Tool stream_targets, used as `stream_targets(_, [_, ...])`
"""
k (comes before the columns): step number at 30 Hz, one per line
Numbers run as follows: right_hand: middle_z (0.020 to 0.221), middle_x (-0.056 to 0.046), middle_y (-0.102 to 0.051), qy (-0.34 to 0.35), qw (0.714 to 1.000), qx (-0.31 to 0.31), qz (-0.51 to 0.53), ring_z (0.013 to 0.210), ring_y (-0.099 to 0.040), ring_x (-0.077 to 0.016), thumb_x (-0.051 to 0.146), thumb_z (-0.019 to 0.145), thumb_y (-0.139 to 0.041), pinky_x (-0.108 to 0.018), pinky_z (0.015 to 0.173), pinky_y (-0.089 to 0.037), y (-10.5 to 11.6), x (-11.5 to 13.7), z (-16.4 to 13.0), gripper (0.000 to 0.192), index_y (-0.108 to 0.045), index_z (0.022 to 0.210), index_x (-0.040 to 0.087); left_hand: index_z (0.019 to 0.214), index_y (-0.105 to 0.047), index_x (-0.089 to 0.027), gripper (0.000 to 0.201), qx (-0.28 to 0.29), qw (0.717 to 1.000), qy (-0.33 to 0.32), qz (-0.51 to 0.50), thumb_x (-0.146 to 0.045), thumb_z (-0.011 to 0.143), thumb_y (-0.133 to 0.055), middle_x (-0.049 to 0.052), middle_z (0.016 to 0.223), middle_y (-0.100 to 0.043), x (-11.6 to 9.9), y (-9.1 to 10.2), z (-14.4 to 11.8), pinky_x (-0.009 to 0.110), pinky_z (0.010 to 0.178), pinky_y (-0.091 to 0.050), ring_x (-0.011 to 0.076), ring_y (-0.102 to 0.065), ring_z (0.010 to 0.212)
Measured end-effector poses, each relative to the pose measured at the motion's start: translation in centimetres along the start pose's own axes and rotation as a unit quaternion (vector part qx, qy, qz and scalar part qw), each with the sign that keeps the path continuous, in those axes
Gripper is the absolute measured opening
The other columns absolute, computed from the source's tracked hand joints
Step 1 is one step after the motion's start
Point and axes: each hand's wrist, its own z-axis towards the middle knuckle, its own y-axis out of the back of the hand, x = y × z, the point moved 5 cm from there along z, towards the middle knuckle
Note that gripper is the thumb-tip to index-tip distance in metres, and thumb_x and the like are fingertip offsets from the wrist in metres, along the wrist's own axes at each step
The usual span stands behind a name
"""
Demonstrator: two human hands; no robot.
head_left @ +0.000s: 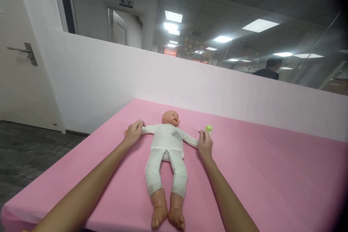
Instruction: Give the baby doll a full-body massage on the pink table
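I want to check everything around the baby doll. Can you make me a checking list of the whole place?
Surface: pink sheet, smooth.
Things: doll in white suit on its back, arms spread; small green object.
Clutter: nothing seen.
Hands: left hand grips the doll's arm near the wrist; right hand pinches the green object beside the doll's other arm.
Cables: nothing seen.
Surroundings: white partition behind, door at left, a person beyond.

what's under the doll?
The doll lies face up on the pink sheet, with nothing else showing beneath it. Whatever the sheet covers is hidden. The left hand grips one doll wrist; the right hand holds a small green object by the other.
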Motion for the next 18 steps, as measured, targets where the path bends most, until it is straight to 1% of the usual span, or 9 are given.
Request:
stream_targets(2, [0.076,-0.002,-0.058,0.03,1.0,0.0,-0.004,0.076,-0.052,-0.0206,0.047,0.104,-0.037,-0.033,0.074,-0.038,0.0,0.4,0.0,0.042,-0.054,0.075,0.023,0.069,-0.05,-0.022,0.037,-0.031,0.999,-0.006,-0.003,-0.044,0.098,-0.04,-0.002,0.066,-0.049,0.4,0.6,0.3,0.028,0.063,-0.033,0.0171,-0.046,0.065])
stream_targets(4, [0.067,-0.001,-0.049,0.042,0.999,0.005,-0.009,0.077,-0.05,-0.0211,0.049,0.104,-0.038,-0.033,0.074,-0.037,0.0,0.4,0.0,0.048,-0.041,0.062,0.024,0.059,-0.037,-0.023,0.044,-0.053,0.999,0.005,-0.004,-0.046,0.096,-0.044,-0.002,0.061,-0.042,1.1,1.2,0.7,0.029,0.061,-0.031,0.0169,-0.043,0.063])
stream_targets(6, [0.061,0.001,-0.041,0.015,1.0,0.006,0.002,0.072,-0.046,-0.0203,0.053,0.102,-0.042,-0.033,0.07,-0.036,0.0,0.0,-0.1,0.053,-0.031,0.058,0.026,0.055,-0.027,-0.024,0.051,-0.067,0.997,0.039,-0.013,-0.049,0.093,-0.048,-0.002,0.056,-0.033,1.9,1.7,1.0,0.03,0.059,-0.029,0.0162,-0.039,0.059])
stream_targets(8, [0.057,0.003,-0.036,-0.042,0.999,0.011,0.028,0.063,-0.041,-0.0181,0.058,0.1,-0.045,-0.033,0.063,-0.033,-0.1,-0.5,-0.1,0.056,-0.028,0.057,0.026,0.054,-0.022,-0.024,0.054,-0.07,0.994,0.079,-0.035,-0.051,0.091,-0.051,-0.003,0.053,-0.026,2.7,2.0,1.3,0.031,0.056,-0.025,0.0147,-0.032,0.054])
stream_targets(10, [0.054,0.004,-0.036,-0.085,0.995,0.021,0.052,0.057,-0.038,-0.0165,0.061,0.099,-0.044,-0.033,0.059,-0.031,-0.2,-0.8,-0.1,0.057,-0.032,0.056,0.026,0.055,-0.022,-0.025,0.054,-0.074,0.991,0.096,-0.06,-0.053,0.091,-0.052,-0.005,0.052,-0.022,3.1,2.3,1.5,0.031,0.054,-0.021,0.0133,-0.026,0.051])
stream_targets(11, [0.054,0.003,-0.038,-0.093,0.994,0.024,0.059,0.056,-0.039,-0.0165,0.062,0.1,-0.043,-0.033,0.059,-0.032,-0.2,-0.7,-0.1,0.057,-0.036,0.056,0.026,0.056,-0.023,-0.025,0.054,-0.077,0.99,0.096,-0.071,-0.054,0.092,-0.051,-0.005,0.052,-0.022,3.2,2.5,1.6,0.03,0.053,-0.021,0.0131,-0.025,0.05])
stream_targets(13, [0.056,0.002,-0.046,-0.081,0.994,0.024,0.065,0.058,-0.045,-0.0176,0.063,0.1,-0.04,-0.033,0.061,-0.035,-0.1,-0.3,0.0,0.057,-0.046,0.059,0.024,0.055,-0.027,-0.025,0.054,-0.084,0.988,0.091,-0.089,-0.056,0.093,-0.05,-0.004,0.051,-0.027,3.1,2.7,1.7,0.03,0.052,-0.024,0.0133,-0.029,0.049])
stream_targets(15, [0.059,0.0,-0.051,-0.063,0.996,0.019,0.058,0.061,-0.049,-0.0188,0.063,0.101,-0.038,-0.033,0.064,-0.037,0.1,0.1,0.2,0.056,-0.052,0.063,0.023,0.055,-0.032,-0.025,0.055,-0.083,0.986,0.095,-0.105,-0.058,0.095,-0.047,-0.003,0.05,-0.034,3.1,2.7,1.7,0.029,0.051,-0.026,0.0141,-0.034,0.049])
stream_targets(18, [0.06,0.001,-0.049,-0.05,0.997,0.025,0.045,0.06,-0.048,-0.0191,0.061,0.101,-0.036,-0.032,0.064,-0.038,0.1,0.4,0.2,0.053,-0.059,0.075,0.022,0.056,-0.04,-0.024,0.054,-0.081,0.987,0.098,-0.101,-0.059,0.097,-0.044,-0.003,0.05,-0.037,2.7,2.9,1.6,0.029,0.051,-0.028,0.0152,-0.037,0.049])
